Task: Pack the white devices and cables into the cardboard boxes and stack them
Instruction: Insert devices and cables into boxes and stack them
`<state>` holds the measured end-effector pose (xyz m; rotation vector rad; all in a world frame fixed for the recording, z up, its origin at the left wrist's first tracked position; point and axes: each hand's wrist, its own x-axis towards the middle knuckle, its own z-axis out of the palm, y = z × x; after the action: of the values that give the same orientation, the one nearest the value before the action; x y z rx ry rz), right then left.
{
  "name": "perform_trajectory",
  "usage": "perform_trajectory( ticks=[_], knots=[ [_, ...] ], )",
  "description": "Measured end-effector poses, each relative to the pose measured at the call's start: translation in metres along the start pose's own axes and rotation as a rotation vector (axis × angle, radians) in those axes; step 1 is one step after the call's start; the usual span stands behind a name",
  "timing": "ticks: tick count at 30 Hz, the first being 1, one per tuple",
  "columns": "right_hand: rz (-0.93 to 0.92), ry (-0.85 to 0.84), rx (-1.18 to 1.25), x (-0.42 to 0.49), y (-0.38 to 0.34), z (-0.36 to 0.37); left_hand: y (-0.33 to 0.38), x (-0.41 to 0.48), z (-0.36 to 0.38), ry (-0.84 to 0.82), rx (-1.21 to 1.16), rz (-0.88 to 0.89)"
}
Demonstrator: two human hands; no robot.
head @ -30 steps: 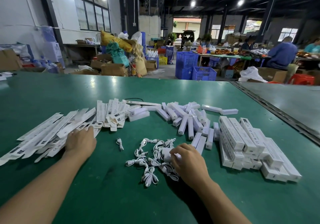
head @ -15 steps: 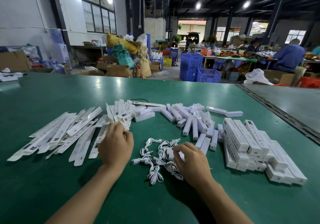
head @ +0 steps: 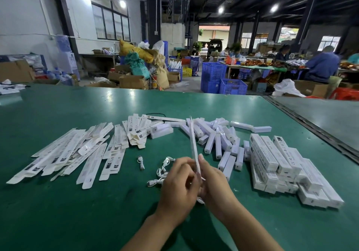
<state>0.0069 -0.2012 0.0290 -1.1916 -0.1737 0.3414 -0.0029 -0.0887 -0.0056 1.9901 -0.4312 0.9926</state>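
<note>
Broadly, the green table (head: pixel 174 103) carries everything, and the packed stack (head: pixel 281 165) of boxes at its right serves as anchor. Well to the left of that stack spreads the fan of flat cartons (head: pixel 77 153). Just beside the stack's left edge, touching it in places, lies the heap of white devices (head: pixel 211 140). Between stack and fan, nearer the person, sits the tangle of cables (head: pixel 163 170). Left of the stack, raised over those cables, the held carton (head: pixel 194 146) stands edge-on and nearly upright, its lower end gripped by the left hand (head: pixel 178 188) on one side and the right hand (head: pixel 215 182) on the other. A white scrap below the palms may be flap or cable; I cannot tell. The step looks like opening this carton. Squeezing its long edges together should pop it square without creasing.
</note>
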Motion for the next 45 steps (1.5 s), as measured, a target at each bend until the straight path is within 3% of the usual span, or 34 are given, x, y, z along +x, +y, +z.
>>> perform_trajectory(
  ticks=[5, 11, 14, 20, 24, 28, 35, 40, 43, 45],
  knots=[
    [-0.142, 0.085, -0.118, -0.006, 0.006, -0.014, 0.003, -0.007, 0.007, -0.154, -0.067, -0.005],
    [-0.091, 0.165, -0.067, 0.0, 0.011, -0.02, 0.002, -0.006, -0.004, -0.169, -0.148, -0.13],
    [-0.104, 0.175, -0.182, 0.002, 0.014, -0.021, 0.003, -0.004, -0.003, -0.085, -0.265, -0.267],
    [-0.132, 0.075, -0.234, -0.003, 0.01, -0.019, -0.007, 0.01, -0.008, 0.176, -0.715, -0.781],
    [-0.091, 0.009, -0.33, -0.008, 0.011, -0.016, -0.012, 0.017, -0.019, 0.214, -1.026, -0.891],
    [-0.054, -0.063, -0.334, -0.012, 0.012, -0.013, -0.015, 0.018, -0.029, 0.207, -1.186, -0.936],
    [-0.039, -0.1, -0.364, -0.012, 0.013, -0.013, -0.02, 0.019, -0.032, 0.223, -1.24, -0.965],
    [-0.075, 0.024, -0.201, -0.006, 0.018, -0.015, -0.022, 0.017, -0.032, 0.184, -1.143, -0.886],
    [-0.093, 0.104, -0.098, -0.003, 0.019, -0.017, -0.017, 0.01, -0.024, 0.108, -0.896, -0.775],
    [-0.118, 0.152, -0.064, -0.002, 0.018, -0.018, -0.013, 0.002, -0.02, 0.062, -0.557, -0.571]
  ],
)
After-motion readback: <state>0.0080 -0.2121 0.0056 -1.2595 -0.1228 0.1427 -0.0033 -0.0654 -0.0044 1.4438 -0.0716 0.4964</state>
